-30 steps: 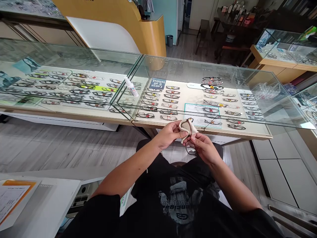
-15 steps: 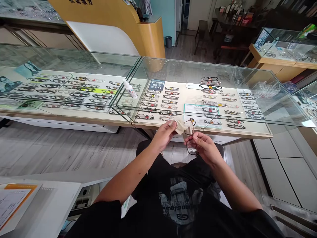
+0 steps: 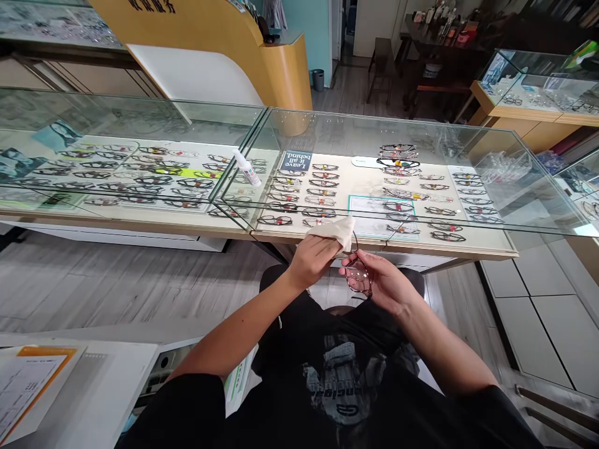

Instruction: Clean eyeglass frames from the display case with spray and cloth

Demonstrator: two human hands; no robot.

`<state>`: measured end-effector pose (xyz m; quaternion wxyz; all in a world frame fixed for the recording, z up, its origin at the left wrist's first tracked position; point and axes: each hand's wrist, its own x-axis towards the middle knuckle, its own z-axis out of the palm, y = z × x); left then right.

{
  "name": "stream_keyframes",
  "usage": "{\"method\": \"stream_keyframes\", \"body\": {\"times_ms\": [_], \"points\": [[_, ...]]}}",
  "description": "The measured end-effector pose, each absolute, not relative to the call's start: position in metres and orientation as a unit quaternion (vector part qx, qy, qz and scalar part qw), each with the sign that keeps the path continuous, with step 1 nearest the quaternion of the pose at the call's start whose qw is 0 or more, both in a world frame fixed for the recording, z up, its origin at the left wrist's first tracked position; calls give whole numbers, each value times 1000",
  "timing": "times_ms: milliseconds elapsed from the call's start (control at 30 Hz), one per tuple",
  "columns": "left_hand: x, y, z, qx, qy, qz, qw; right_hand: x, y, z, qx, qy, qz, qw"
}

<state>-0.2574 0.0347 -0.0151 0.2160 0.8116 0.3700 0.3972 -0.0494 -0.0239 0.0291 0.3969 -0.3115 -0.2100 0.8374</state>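
Head camera view, looking down at a seated person's bare arms and black T-shirt [image 3: 346, 374]. The left hand [image 3: 309, 262] is closed around a cream cloth [image 3: 336, 231], fingers bent into its folds. The right hand [image 3: 386, 279], partly curled with its palm turned inward, pinches dark-rimmed eyeglasses [image 3: 359, 275] near the bridge. They are held above the lap, by the near edge of a glass display case [image 3: 337, 240]; the nearer lens shows, while the cloth partly hides the farther one. Inside the case lie rows of spectacle frames [image 3: 322, 184]. A white bottle [image 3: 247, 168] stands on the glass top, left of the hands.
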Motion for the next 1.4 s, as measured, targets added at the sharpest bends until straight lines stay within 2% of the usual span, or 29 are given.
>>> {"method": "stream_keyframes", "body": {"times_ms": [233, 300, 433, 600, 867, 1133, 1267, 1400], "points": [[-259, 39, -12, 766, 377, 421, 306, -40, -28, 29, -340, -263, 829, 359], [-257, 36, -7, 732, 393, 434, 348, -31, -25, 32, -393, -336, 758, 398], [-246, 25, 5, 642, 402, 396, 519, -20, -9, 39, -460, -458, 577, 496], [-236, 16, 13, 565, 368, 350, 651, -29, 9, 34, -435, -466, 600, 484], [-240, 10, 22, 524, 367, 335, 692, -35, 10, 19, -402, -422, 685, 438], [-227, 13, 14, 457, 333, 346, 749, -51, 4, 7, -386, -297, 717, 499], [-224, 11, 3, 475, 352, 374, 714, -50, 2, 7, -379, -298, 718, 502], [-229, 9, -1, 441, 318, 352, 762, -48, -1, 9, -381, -305, 714, 502]]}}
